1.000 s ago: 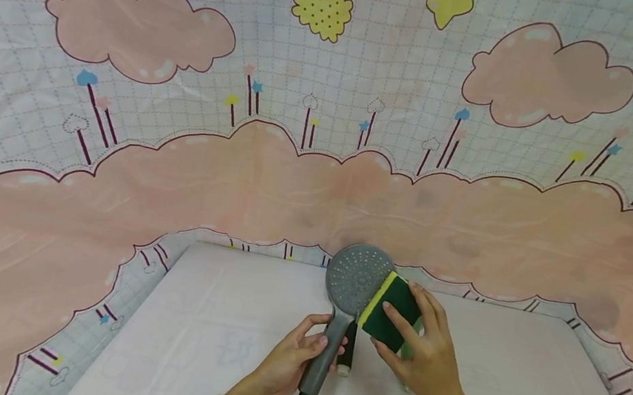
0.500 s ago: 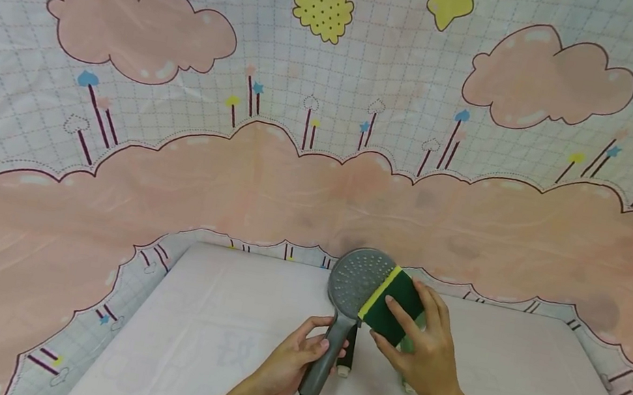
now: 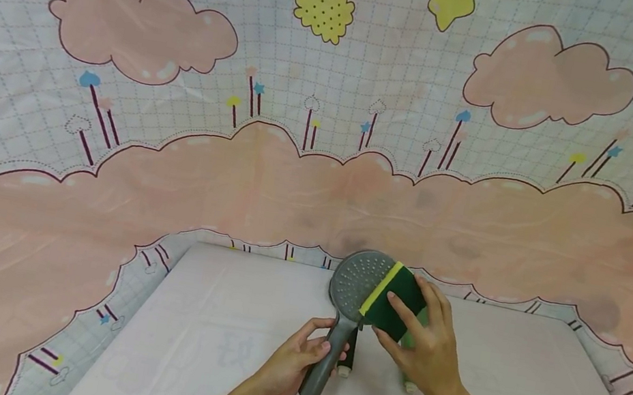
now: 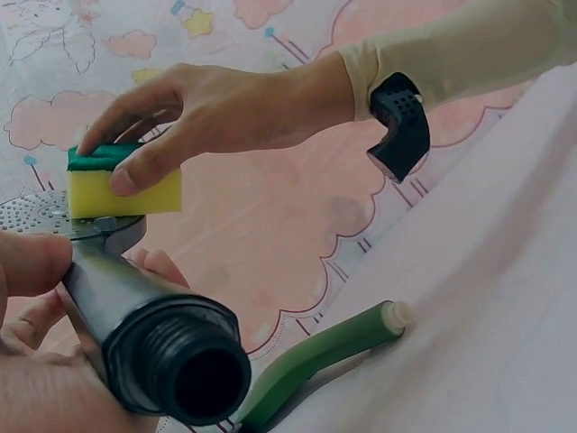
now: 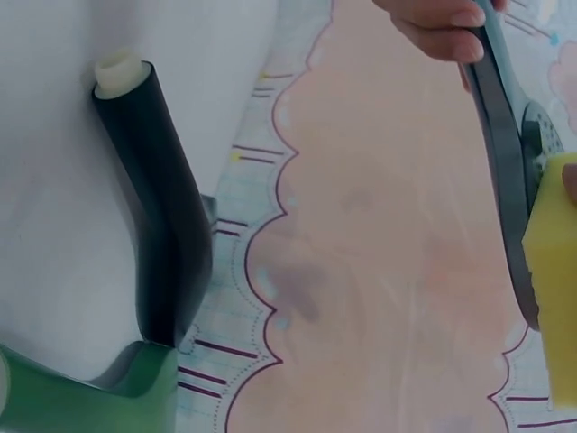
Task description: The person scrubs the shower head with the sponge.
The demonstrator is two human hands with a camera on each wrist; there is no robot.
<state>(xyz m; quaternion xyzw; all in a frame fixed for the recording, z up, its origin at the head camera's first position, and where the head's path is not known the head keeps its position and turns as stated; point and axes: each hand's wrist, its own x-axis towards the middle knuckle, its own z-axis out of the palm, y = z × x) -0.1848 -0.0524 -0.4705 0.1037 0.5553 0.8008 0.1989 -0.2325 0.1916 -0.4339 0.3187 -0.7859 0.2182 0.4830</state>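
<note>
My left hand [image 3: 319, 345] grips the handle of a grey shower head [image 3: 355, 277] and holds it above the white table, spray face up. My right hand [image 3: 396, 321] pinches a sponge [image 3: 395, 298] that is green on top and yellow beneath, pressing its yellow side onto the right part of the spray face. In the left wrist view the sponge [image 4: 123, 187] sits on the perforated face, and the threaded handle end [image 4: 171, 361] lies in my left palm. In the right wrist view the shower head [image 5: 505, 180] appears edge-on beside the yellow sponge [image 5: 554, 298].
Two tube-like handles lie on the white table [image 3: 194, 344] under my hands: a black one [image 3: 349, 356] with a white end and a green one [image 4: 315, 356]. A cartoon cloud-print cloth [image 3: 295, 173] hangs behind the table and drapes around it.
The sponge has slid a little up across the spray face with my right hand. The shower head has shifted slightly to the right; my left hand's grip is unchanged.
</note>
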